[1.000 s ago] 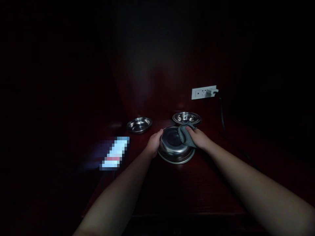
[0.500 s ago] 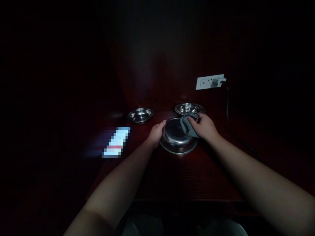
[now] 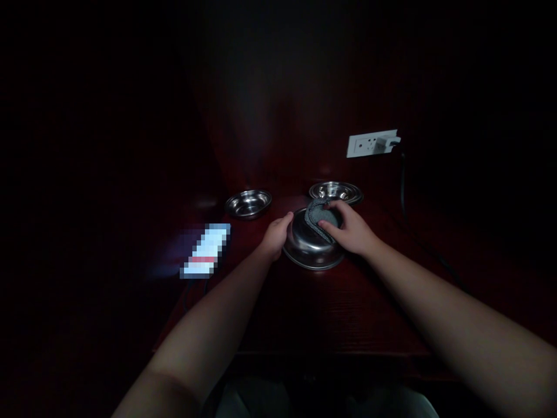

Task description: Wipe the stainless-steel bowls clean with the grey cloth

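Note:
A steel bowl (image 3: pixel 311 254) lies upside down on the dark red table, its rounded base facing up. My left hand (image 3: pixel 276 237) grips its left rim, thumb on top and the other fingers mostly hidden. My right hand (image 3: pixel 351 229) holds a folded grey cloth (image 3: pixel 321 217) between thumb and fingers, pressed on the bowl's upturned base. The cloth covers much of that base. Just behind stands another steel bowl or dish (image 3: pixel 335 190) with a wide rim, right side up. To the left of it sits a shallow steel bowl (image 3: pixel 248 203), also right side up.
A lit phone (image 3: pixel 206 252), its screen blurred out, lies left of my left forearm with a cable below it. On the back wall is a white socket (image 3: pixel 369 144) with a charger plugged in; a dark cable (image 3: pixel 402 186) hangs beside it. The surroundings are very dark.
My right hand has slid the cloth leftward across the bowl's base, from its right side toward the middle. My left hand keeps its hold on the rim.

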A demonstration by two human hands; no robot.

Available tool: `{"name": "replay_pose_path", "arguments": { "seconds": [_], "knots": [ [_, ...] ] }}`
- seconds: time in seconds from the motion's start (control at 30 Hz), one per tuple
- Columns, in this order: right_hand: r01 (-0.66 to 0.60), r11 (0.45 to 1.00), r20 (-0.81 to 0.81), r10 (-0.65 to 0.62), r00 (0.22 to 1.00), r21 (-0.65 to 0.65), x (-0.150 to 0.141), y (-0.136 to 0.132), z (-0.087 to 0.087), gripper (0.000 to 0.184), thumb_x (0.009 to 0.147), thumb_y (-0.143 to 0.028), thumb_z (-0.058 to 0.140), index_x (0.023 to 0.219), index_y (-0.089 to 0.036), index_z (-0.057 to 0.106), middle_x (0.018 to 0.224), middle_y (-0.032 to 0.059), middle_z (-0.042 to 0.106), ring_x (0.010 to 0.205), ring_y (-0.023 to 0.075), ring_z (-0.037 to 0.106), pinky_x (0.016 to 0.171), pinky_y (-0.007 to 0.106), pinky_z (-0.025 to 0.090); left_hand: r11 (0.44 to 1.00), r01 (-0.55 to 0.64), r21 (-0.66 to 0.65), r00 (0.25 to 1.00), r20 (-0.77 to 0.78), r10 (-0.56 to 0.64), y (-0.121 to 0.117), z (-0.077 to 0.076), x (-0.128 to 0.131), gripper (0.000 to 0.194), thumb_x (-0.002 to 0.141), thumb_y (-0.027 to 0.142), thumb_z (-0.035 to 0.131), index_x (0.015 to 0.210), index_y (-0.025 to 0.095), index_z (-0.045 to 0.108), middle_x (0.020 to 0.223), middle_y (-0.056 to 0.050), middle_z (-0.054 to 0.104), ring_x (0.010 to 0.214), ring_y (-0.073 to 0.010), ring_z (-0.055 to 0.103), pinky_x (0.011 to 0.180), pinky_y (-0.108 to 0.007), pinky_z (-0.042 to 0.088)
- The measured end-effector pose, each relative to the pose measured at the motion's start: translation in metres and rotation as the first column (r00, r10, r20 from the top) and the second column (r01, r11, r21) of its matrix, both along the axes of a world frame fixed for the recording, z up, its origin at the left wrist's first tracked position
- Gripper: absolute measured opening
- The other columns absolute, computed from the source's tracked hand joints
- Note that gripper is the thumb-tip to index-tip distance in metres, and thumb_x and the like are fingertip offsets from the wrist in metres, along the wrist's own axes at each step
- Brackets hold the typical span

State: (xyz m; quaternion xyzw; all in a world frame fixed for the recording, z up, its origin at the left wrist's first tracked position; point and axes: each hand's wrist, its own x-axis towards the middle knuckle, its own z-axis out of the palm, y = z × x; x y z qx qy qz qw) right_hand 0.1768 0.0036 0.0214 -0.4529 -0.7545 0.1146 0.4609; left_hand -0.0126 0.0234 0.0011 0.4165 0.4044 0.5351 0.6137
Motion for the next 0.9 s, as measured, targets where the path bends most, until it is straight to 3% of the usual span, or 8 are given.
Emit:
{"name": "replay_pose_path", "arguments": {
  "seconds": [0.17,0.3,0.4,0.5,0.9],
  "knots": [
    [-0.178,0.984,-0.074,0.18,0.981,0.034,0.0,0.0,-0.001,0.035,0.083,-0.039,0.051,0.113,-0.02,0.052,0.118,0.0086,0.057,0.111,0.0235,0.051,0.098,0.041,0.037,1.0,-0.004,-0.004,1.0,-0.022,0.004,0.0,0.001,0.0,0.034,0.07,0.046,0.064,0.079,0.013,0.069,0.077,-0.009,0.071,0.071,-0.0194,0.064,0.077,-0.033,0.047],
    [-0.118,0.991,-0.173,0.106,0.979,-0.063,0.002,0.007,-0.007,0.04,0.085,-0.039,0.046,0.121,-0.021,0.047,0.119,0.0086,0.057,0.109,0.023,0.053,0.095,0.041,0.04,0.999,0.0,-0.038,1.0,-0.005,0.0,-0.002,0.002,0.0,0.03,0.071,0.043,0.063,0.078,0.014,0.068,0.076,-0.008,0.071,0.071,-0.0195,0.064,0.075,-0.033,0.047],
    [-0.012,0.982,-0.103,-0.008,0.995,-0.19,0.003,0.011,-0.01,0.044,0.083,-0.039,0.05,0.123,-0.02,0.047,0.114,0.0095,0.06,0.101,0.0238,0.057,0.091,0.042,0.043,0.998,-0.028,-0.055,1.0,-0.002,0.028,-0.003,0.003,0.001,0.026,0.073,0.039,0.061,0.077,0.015,0.068,0.08,-0.008,0.072,0.075,-0.0197,0.065,0.074,-0.031,0.047],
    [0.026,0.96,-0.024,-0.034,0.999,-0.28,0.003,0.01,-0.009,0.045,0.083,-0.04,0.05,0.121,-0.018,0.05,0.109,0.0103,0.062,0.093,0.0233,0.06,0.087,0.041,0.045,0.997,-0.053,-0.056,0.999,-0.001,0.053,-0.003,0.003,0.001,0.023,0.074,0.036,0.061,0.078,0.015,0.068,0.082,-0.008,0.072,0.078,-0.0197,0.065,0.075,-0.031,0.047],
    [0.028,0.959,-0.019,-0.034,0.999,-0.282,0.001,0.004,0.0,0.042,0.082,-0.038,0.05,0.117,-0.015,0.054,0.109,0.011,0.063,0.093,0.0224,0.06,0.086,0.038,0.046,0.999,-0.041,0.012,0.999,0.01,0.04,0.002,-0.002,0.002,0.031,0.068,0.044,0.067,0.076,0.014,0.067,0.076,-0.007,0.071,0.068,-0.0176,0.064,0.07,-0.031,0.046]
  ]
}}
